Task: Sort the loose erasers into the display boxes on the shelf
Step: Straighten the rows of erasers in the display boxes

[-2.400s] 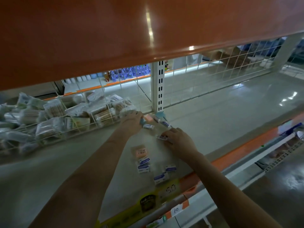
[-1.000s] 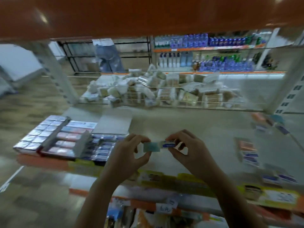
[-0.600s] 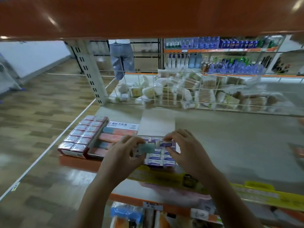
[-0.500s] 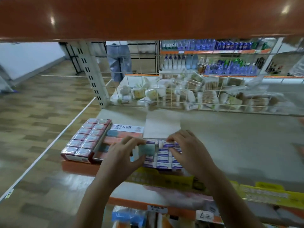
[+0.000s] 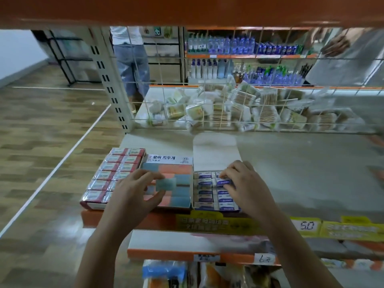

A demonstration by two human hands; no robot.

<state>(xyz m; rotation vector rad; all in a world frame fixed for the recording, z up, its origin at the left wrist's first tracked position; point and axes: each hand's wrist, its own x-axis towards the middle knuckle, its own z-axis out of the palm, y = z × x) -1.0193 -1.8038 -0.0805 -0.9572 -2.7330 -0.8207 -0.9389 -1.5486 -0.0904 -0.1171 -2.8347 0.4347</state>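
Three display boxes stand side by side at the shelf's front left. My left hand (image 5: 135,194) pinches a teal eraser (image 5: 165,183) over the middle box (image 5: 182,201), which holds orange and teal erasers. My right hand (image 5: 245,186) holds a white eraser with a blue sleeve (image 5: 223,182) down on the upper rows of the right box (image 5: 204,197), which is full of the same kind. The left box (image 5: 112,173) holds red-wrapped erasers.
A wire grid (image 5: 249,113) closes the shelf's back, with bagged goods piled behind it. The right box's raised flap (image 5: 215,150) stands behind my right hand. A steel upright (image 5: 110,84) rises at the back left. A person in jeans (image 5: 131,65) stands beyond it. An orange shelf (image 5: 187,9) hangs overhead.
My hands carried the two erasers from the right part of the shelf to the boxes on the left. They moved apart, the left over the middle box, the right onto the right box.
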